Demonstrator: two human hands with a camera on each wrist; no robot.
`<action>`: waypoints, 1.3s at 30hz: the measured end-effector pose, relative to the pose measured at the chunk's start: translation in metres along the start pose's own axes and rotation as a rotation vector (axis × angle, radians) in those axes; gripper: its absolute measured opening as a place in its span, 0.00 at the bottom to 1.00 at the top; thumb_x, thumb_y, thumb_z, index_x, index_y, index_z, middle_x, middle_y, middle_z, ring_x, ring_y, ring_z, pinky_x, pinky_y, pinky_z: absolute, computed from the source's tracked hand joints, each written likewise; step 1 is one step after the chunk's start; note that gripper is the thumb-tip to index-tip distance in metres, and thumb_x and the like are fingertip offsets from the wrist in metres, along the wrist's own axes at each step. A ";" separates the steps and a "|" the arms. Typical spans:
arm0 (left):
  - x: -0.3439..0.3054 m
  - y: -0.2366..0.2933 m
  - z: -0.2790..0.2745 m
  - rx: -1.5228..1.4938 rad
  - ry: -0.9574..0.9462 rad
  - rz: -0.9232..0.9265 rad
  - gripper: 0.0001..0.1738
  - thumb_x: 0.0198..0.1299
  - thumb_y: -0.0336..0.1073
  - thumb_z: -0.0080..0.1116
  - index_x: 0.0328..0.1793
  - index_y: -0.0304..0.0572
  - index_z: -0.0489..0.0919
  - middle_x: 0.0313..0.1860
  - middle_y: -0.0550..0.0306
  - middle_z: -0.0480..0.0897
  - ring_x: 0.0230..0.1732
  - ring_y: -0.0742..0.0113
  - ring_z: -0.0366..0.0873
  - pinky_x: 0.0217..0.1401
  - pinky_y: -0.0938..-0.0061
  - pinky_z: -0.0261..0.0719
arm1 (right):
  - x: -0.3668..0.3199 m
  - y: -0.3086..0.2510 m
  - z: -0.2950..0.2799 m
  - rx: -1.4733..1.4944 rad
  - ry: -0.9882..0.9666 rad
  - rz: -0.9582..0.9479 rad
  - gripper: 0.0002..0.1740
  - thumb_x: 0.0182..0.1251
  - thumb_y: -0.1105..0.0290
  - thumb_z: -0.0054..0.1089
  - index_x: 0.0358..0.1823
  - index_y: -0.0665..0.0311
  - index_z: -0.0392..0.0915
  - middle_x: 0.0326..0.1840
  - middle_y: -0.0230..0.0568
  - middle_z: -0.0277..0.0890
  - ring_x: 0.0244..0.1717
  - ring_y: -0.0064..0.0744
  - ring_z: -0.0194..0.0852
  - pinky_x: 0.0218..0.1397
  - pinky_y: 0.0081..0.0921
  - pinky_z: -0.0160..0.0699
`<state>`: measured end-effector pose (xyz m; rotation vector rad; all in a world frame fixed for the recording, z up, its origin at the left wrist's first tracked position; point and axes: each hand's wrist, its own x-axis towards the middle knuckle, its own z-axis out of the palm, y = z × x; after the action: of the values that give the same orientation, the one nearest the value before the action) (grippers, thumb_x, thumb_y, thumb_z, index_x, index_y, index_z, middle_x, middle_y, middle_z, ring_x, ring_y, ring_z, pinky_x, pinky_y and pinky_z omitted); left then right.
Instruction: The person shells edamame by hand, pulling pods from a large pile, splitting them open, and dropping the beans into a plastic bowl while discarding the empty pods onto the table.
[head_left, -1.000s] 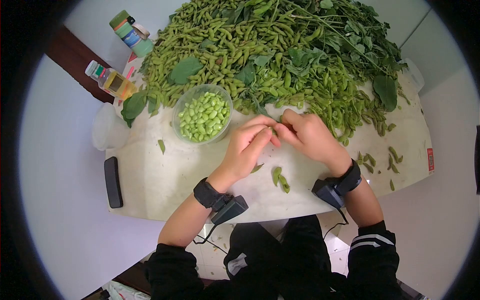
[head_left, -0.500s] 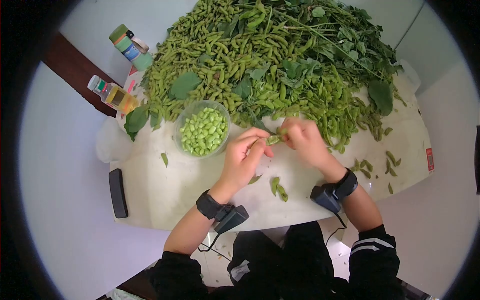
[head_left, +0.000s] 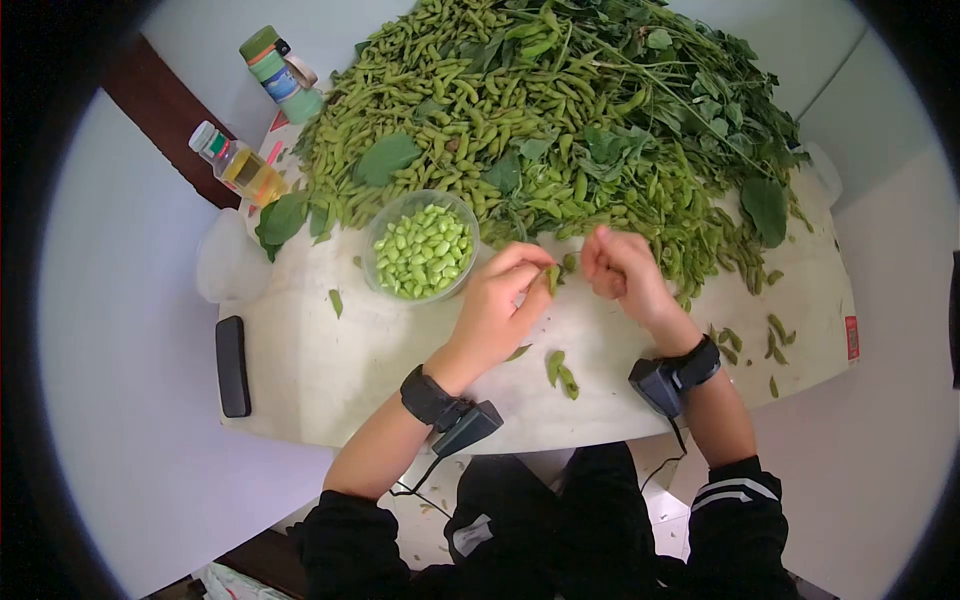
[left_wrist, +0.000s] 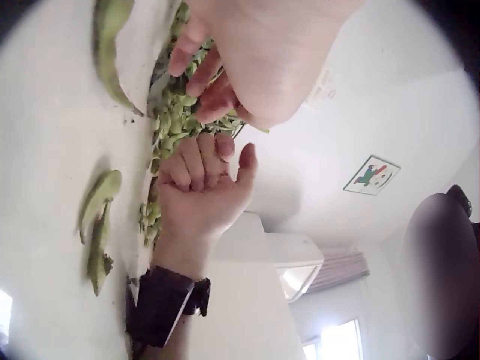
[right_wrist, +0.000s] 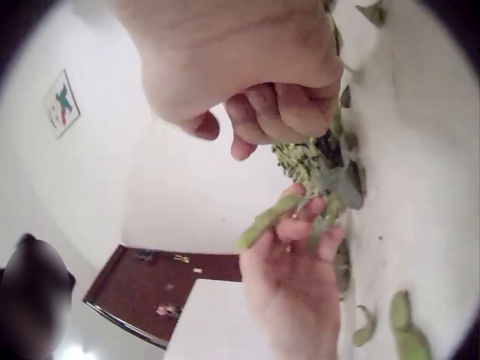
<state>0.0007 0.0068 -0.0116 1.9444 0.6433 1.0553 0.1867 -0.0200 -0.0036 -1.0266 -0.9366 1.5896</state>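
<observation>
In the head view my left hand [head_left: 500, 305] pinches a green soybean pod [head_left: 552, 277] between thumb and fingers, above the white table. The right wrist view shows this pod [right_wrist: 270, 221] lying along the left fingers, one end jutting past them. A short gap to the right is my right hand [head_left: 628, 275], its fingers curled toward the palm; the left wrist view shows this hand [left_wrist: 204, 176] with the thumb apart and nothing visible in it. Left of both hands stands a clear round tub [head_left: 472, 222] of shelled green soybeans [head_left: 422, 250].
A big heap of soybean pods and leafy stems [head_left: 560, 120] covers the back of the table [head_left: 330, 390]. Loose pods [head_left: 562, 373] lie near the front. A green bottle [head_left: 280, 75], an oil bottle [head_left: 240, 168] and a black phone-like slab [head_left: 233, 366] are at the left.
The right hand was against the left at the pod, then worked at its end, and is now drawn apart with fingers curled. The left hand keeps the pod, now turned more upright.
</observation>
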 end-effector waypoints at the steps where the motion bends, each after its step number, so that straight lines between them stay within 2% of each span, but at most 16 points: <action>1: 0.000 0.000 0.000 -0.001 0.002 -0.001 0.06 0.53 0.27 0.51 0.29 0.30 0.74 0.38 0.53 0.75 0.31 0.65 0.74 0.34 0.77 0.71 | -0.004 -0.002 0.007 -0.212 -0.005 0.030 0.26 0.62 0.48 0.44 0.20 0.64 0.70 0.11 0.23 0.51 0.13 0.14 0.45 0.16 0.17 0.40; 3: 0.000 -0.001 0.001 0.175 0.009 0.136 0.06 0.52 0.28 0.51 0.28 0.30 0.74 0.35 0.53 0.74 0.30 0.61 0.73 0.32 0.75 0.71 | -0.004 0.003 0.013 -0.358 -0.068 -0.021 0.28 0.61 0.46 0.46 0.21 0.66 0.72 0.12 0.23 0.55 0.14 0.14 0.48 0.16 0.18 0.42; 5: -0.002 0.003 -0.001 0.171 -0.015 0.083 0.06 0.52 0.28 0.51 0.28 0.31 0.74 0.34 0.52 0.73 0.29 0.59 0.72 0.31 0.74 0.71 | 0.000 0.013 0.016 -0.620 -0.069 -0.181 0.25 0.60 0.50 0.51 0.21 0.68 0.73 0.12 0.26 0.59 0.16 0.16 0.53 0.18 0.19 0.47; 6: -0.002 0.005 -0.001 0.169 -0.038 0.033 0.06 0.52 0.28 0.51 0.27 0.31 0.73 0.33 0.52 0.72 0.28 0.58 0.72 0.30 0.72 0.70 | -0.002 0.003 0.017 -0.713 -0.080 -0.093 0.22 0.61 0.55 0.52 0.22 0.70 0.72 0.14 0.28 0.64 0.18 0.19 0.58 0.20 0.21 0.54; 10: -0.002 0.000 -0.002 0.074 -0.032 0.060 0.08 0.53 0.30 0.51 0.27 0.31 0.73 0.31 0.53 0.72 0.26 0.63 0.71 0.28 0.74 0.69 | -0.005 0.000 0.021 -0.564 -0.118 -0.222 0.18 0.61 0.61 0.49 0.22 0.69 0.72 0.15 0.30 0.66 0.20 0.21 0.62 0.23 0.23 0.60; 12: -0.003 0.001 -0.007 -0.113 -0.144 -0.135 0.09 0.53 0.32 0.51 0.27 0.30 0.73 0.31 0.55 0.70 0.26 0.69 0.70 0.27 0.79 0.67 | -0.006 -0.001 0.016 -0.688 -0.177 -0.260 0.14 0.60 0.66 0.46 0.23 0.68 0.73 0.16 0.35 0.68 0.20 0.25 0.64 0.25 0.25 0.63; 16: -0.003 -0.002 -0.003 -0.346 -0.074 -0.186 0.12 0.54 0.34 0.52 0.26 0.30 0.72 0.28 0.56 0.71 0.22 0.74 0.68 0.24 0.81 0.64 | -0.007 -0.003 0.014 -0.905 -0.183 -0.300 0.12 0.58 0.66 0.47 0.24 0.66 0.73 0.15 0.41 0.67 0.17 0.33 0.64 0.24 0.27 0.63; 21: -0.002 0.000 -0.003 -0.006 -0.154 -0.177 0.17 0.56 0.43 0.55 0.28 0.33 0.73 0.18 0.58 0.73 0.18 0.75 0.66 0.21 0.79 0.64 | -0.006 -0.004 0.015 -1.094 -0.172 -0.501 0.10 0.55 0.66 0.51 0.23 0.66 0.73 0.15 0.47 0.66 0.16 0.43 0.64 0.21 0.31 0.62; 24: -0.002 0.000 -0.004 -0.056 -0.223 -0.255 0.16 0.58 0.42 0.55 0.29 0.33 0.74 0.20 0.58 0.74 0.20 0.77 0.68 0.23 0.81 0.67 | -0.007 -0.003 0.011 -1.129 -0.222 -0.472 0.10 0.54 0.67 0.52 0.22 0.68 0.73 0.14 0.45 0.65 0.14 0.34 0.64 0.20 0.27 0.61; 25: -0.002 0.000 -0.004 -0.057 -0.225 -0.259 0.16 0.58 0.42 0.55 0.29 0.33 0.74 0.20 0.58 0.74 0.20 0.77 0.68 0.23 0.81 0.67 | -0.008 -0.003 0.011 -1.126 -0.221 -0.469 0.10 0.54 0.67 0.52 0.22 0.68 0.73 0.14 0.45 0.65 0.14 0.34 0.64 0.20 0.27 0.61; 27: -0.002 0.002 -0.003 -0.288 -0.247 -0.269 0.13 0.61 0.38 0.51 0.31 0.33 0.73 0.23 0.60 0.76 0.23 0.78 0.70 0.27 0.83 0.69 | -0.011 -0.007 0.013 -0.795 -0.285 -0.287 0.11 0.54 0.69 0.52 0.21 0.70 0.74 0.13 0.39 0.66 0.15 0.23 0.63 0.19 0.23 0.59; 28: -0.002 0.003 -0.003 -0.288 -0.247 -0.270 0.13 0.61 0.38 0.51 0.31 0.33 0.73 0.23 0.60 0.76 0.23 0.78 0.70 0.27 0.83 0.69 | -0.013 -0.008 0.015 -0.794 -0.285 -0.286 0.11 0.54 0.69 0.52 0.21 0.70 0.74 0.13 0.39 0.66 0.15 0.23 0.63 0.19 0.23 0.59; 30: -0.003 0.005 -0.004 -0.460 -0.291 -0.287 0.13 0.62 0.38 0.48 0.34 0.33 0.73 0.26 0.61 0.78 0.27 0.79 0.71 0.32 0.84 0.70 | -0.016 -0.011 0.020 -0.502 -0.273 -0.203 0.10 0.53 0.71 0.51 0.19 0.71 0.74 0.13 0.33 0.66 0.17 0.16 0.60 0.19 0.19 0.56; 34: -0.002 0.007 -0.008 -0.489 -0.352 -0.278 0.11 0.64 0.35 0.44 0.35 0.32 0.72 0.30 0.60 0.76 0.31 0.78 0.71 0.37 0.83 0.69 | -0.018 -0.015 0.014 -0.387 -0.288 -0.103 0.10 0.52 0.73 0.50 0.17 0.70 0.72 0.15 0.32 0.68 0.16 0.16 0.58 0.19 0.17 0.54; 36: -0.001 0.011 -0.009 -0.491 -0.300 -0.313 0.13 0.65 0.36 0.42 0.38 0.32 0.72 0.36 0.59 0.75 0.33 0.77 0.70 0.38 0.82 0.69 | -0.015 -0.012 0.006 -0.154 -0.234 -0.151 0.11 0.52 0.74 0.49 0.14 0.68 0.69 0.14 0.30 0.66 0.16 0.16 0.55 0.19 0.16 0.51; 39: 0.001 0.008 -0.008 -0.551 -0.235 -0.245 0.14 0.64 0.38 0.44 0.45 0.32 0.72 0.37 0.63 0.72 0.34 0.80 0.69 0.37 0.85 0.67 | -0.015 -0.014 0.007 -0.294 -0.182 -0.145 0.13 0.54 0.72 0.48 0.13 0.68 0.67 0.13 0.30 0.63 0.15 0.16 0.52 0.18 0.17 0.49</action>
<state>-0.0051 0.0070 -0.0021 1.4362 0.3925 0.7373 0.1866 -0.0319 0.0142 -0.9976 -1.3695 1.4698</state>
